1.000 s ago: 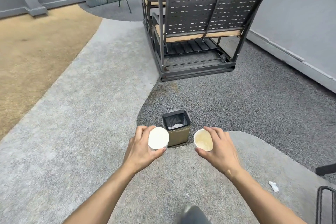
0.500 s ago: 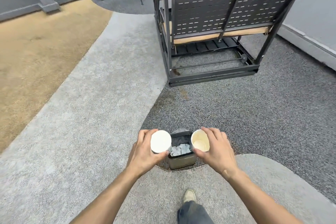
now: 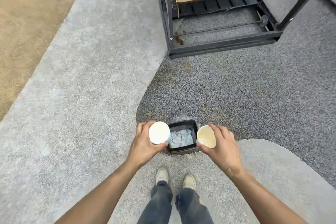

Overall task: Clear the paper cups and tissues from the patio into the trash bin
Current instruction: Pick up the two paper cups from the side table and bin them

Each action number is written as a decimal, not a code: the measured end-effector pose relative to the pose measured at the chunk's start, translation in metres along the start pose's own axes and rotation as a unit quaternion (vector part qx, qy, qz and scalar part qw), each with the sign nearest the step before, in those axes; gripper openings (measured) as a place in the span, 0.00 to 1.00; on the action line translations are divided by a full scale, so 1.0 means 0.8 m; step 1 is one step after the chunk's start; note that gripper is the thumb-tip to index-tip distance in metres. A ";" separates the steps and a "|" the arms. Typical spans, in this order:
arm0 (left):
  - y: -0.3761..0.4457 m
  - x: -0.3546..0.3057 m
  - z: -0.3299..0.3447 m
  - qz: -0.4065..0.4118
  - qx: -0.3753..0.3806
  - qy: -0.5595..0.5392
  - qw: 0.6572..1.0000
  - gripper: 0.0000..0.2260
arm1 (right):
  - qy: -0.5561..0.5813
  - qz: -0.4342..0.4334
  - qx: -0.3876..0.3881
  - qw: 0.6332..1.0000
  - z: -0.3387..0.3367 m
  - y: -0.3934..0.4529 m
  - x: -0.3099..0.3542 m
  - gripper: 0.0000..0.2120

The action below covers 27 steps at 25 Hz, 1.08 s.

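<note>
A small square trash bin (image 3: 196,129) with a black liner stands on the ground just in front of my feet, with crumpled white tissues (image 3: 181,138) inside it. My left hand (image 3: 145,145) grips a white paper cup (image 3: 159,132) at the bin's left edge. My right hand (image 3: 221,146) grips a second paper cup (image 3: 206,136) with a cream inside at the bin's right edge. Both cups are held upright, above the bin's rim level, with their mouths toward me.
A dark metal swing bench (image 3: 223,11) with tan cushions stands ahead on dark gravel paving. Light grey paving (image 3: 81,87) runs left and under my shoes (image 3: 175,180). A tan ground strip (image 3: 23,23) lies at far left.
I have walked up to the bin, which now sits right below my hands. Both hands kept hold of their cups and now flank the bin's opening.
</note>
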State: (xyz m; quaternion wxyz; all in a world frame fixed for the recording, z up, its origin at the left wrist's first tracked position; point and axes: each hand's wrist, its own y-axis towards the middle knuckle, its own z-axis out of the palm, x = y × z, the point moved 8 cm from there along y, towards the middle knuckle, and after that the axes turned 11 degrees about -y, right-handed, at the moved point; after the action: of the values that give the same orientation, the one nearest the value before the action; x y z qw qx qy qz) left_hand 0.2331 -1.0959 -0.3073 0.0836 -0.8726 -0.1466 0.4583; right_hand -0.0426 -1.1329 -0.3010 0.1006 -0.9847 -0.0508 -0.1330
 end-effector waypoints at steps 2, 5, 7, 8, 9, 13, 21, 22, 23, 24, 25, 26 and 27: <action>0.027 0.041 0.031 -0.024 0.016 -0.012 1.000 0.39 | -0.004 0.018 0.030 0.999 0.047 0.023 -0.008 0.39; 0.070 0.109 0.085 -0.055 0.027 -0.021 0.998 0.38 | 0.000 0.035 0.053 0.998 0.128 0.058 -0.021 0.40; 0.098 0.162 0.127 -0.078 0.035 -0.009 0.996 0.38 | 0.008 0.050 0.077 0.996 0.195 0.076 -0.034 0.40; 0.110 0.187 0.148 -0.090 0.041 0.002 0.995 0.38 | 0.006 0.060 0.090 0.994 0.229 0.084 -0.041 0.40; 0.122 0.211 0.168 -0.099 0.047 0.016 0.994 0.39 | 0.003 0.069 0.102 0.992 0.261 0.092 -0.047 0.40; 0.169 0.302 0.249 -0.099 0.080 0.096 0.987 0.42 | -0.014 0.091 0.133 0.987 0.383 0.131 -0.073 0.41; 0.231 0.379 0.340 0.011 0.092 0.288 0.953 0.38 | -0.119 -0.016 0.166 0.979 0.522 0.189 -0.073 0.39; 0.236 0.380 0.347 0.012 0.087 0.302 0.949 0.37 | -0.131 -0.023 0.172 0.976 0.531 0.195 -0.073 0.39; 0.241 0.380 0.353 0.010 0.081 0.309 0.947 0.36 | -0.140 -0.025 0.178 0.974 0.538 0.200 -0.073 0.39; 0.245 0.378 0.358 0.007 0.078 0.311 0.947 0.35 | -0.145 -0.024 0.185 0.972 0.543 0.203 -0.074 0.39; 0.248 0.377 0.362 0.003 0.081 0.312 0.947 0.35 | -0.145 -0.020 0.194 0.970 0.547 0.206 -0.075 0.39; 0.250 0.376 0.366 0.000 0.082 0.312 0.946 0.35 | -0.142 -0.016 0.203 0.969 0.550 0.207 -0.076 0.40; 0.251 0.374 0.367 -0.002 0.082 0.311 0.947 0.35 | -0.137 -0.011 0.210 0.968 0.551 0.208 -0.076 0.40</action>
State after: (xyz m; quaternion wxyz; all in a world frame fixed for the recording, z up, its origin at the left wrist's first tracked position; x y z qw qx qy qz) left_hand 0.1877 -1.1827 -0.7617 0.1969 -0.9617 -0.0771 0.1743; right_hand 0.0312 -1.2059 -0.7646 0.2954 -0.9498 -0.1015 0.0161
